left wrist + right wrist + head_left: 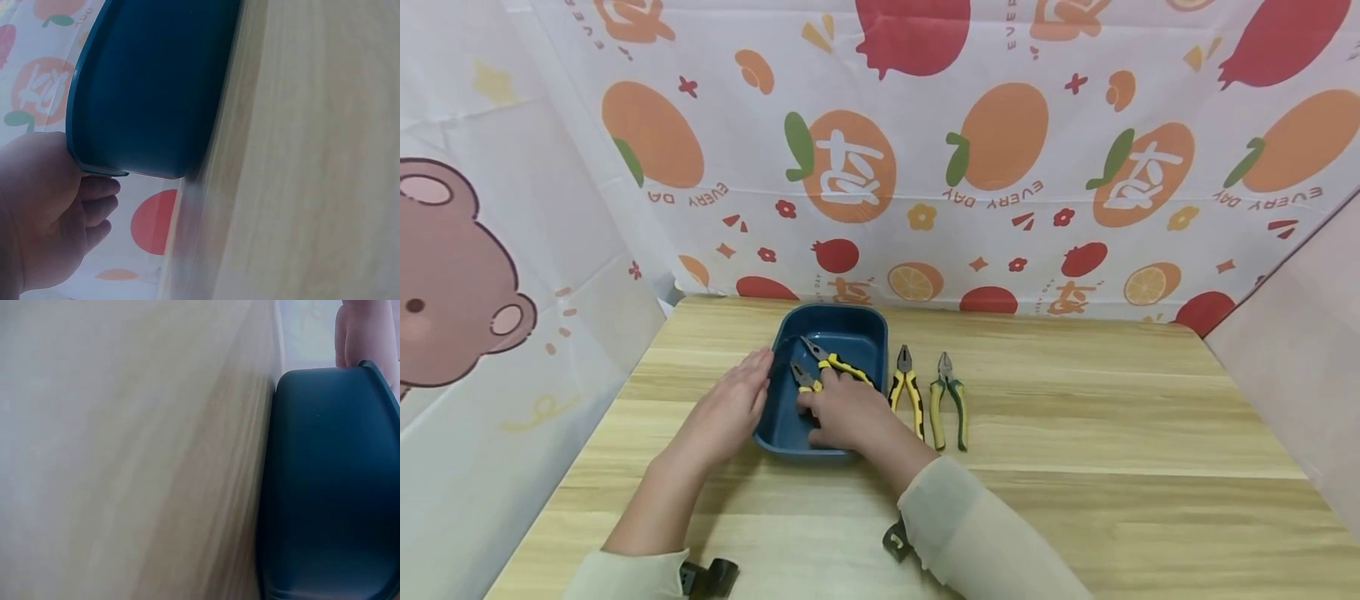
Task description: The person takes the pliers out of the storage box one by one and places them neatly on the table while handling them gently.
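Note:
A dark blue plastic basin [820, 456] stands on the wooden table. Inside lie two pairs of yellow-and-black pliers: long-nose pliers [844, 365] toward the back, and nearer, another pair of pliers [798, 372] partly covered by my right hand [850, 412]. That hand reaches in over the right front rim, fingers bent down around the nearer pair's handles, which are mostly hidden. My left hand [730, 408] rests along the outside of the basin's left wall, its fingers [100, 209] extended beside the rim in the left wrist view. In the right wrist view, the basin's outer wall hides the right hand.
Right of the basin lie yellow-and-black pliers [906, 383] and green-and-yellow pliers [948, 400], side by side, noses pointing away. The wooden tabletop [1112, 433] extends right. A fruit-print curtain [940, 250] hangs behind the table's back edge.

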### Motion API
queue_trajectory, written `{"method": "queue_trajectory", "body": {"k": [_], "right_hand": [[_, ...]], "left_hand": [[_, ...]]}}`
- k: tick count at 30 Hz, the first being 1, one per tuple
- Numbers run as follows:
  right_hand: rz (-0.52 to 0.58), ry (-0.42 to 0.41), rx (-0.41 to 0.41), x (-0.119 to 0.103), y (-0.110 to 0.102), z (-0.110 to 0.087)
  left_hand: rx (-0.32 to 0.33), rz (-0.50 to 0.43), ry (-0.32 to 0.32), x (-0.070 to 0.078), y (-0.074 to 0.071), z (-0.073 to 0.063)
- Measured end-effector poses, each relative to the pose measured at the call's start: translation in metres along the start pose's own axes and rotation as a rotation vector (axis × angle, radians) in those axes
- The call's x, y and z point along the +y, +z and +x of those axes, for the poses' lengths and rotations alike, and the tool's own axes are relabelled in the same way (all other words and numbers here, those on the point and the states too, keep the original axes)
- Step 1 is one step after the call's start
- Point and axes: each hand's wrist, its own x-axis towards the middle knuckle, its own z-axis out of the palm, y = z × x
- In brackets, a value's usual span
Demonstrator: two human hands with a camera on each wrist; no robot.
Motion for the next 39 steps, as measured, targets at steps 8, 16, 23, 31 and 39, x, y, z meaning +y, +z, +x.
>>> {"method": "queue_trajectory", "body": {"k": [8, 16, 23, 31, 39], "right_hand": [[0.148, 0.057, 0.037, 0.0029, -0.0017, 0.0014], [0.168, 0.083, 0.022, 0.0019, -0.0025, 0.0005], [0.233, 0.110, -0.002, 0.0024, -0.0029, 0.0010], [0.294, 0.119, 0.023, 0.0028, -0.0038, -0.0002], [0.335, 0.115, 0.109, 0.0030, -0.0046, -0.0041]], "left_hand": [[-0.001, 0.002, 0.003, -0.0019, 0.0006, 0.0018], [-0.002, 0.006, 0.000, -0.0021, 0.0003, 0.0024], [-0.006, 0.006, -0.003, -0.0024, 0.0011, 0.0026], [-0.002, 0.001, 0.000, -0.0019, 0.0009, 0.0026], [-0.004, 0.011, -0.006, -0.0012, 0.0012, 0.0014]]}}
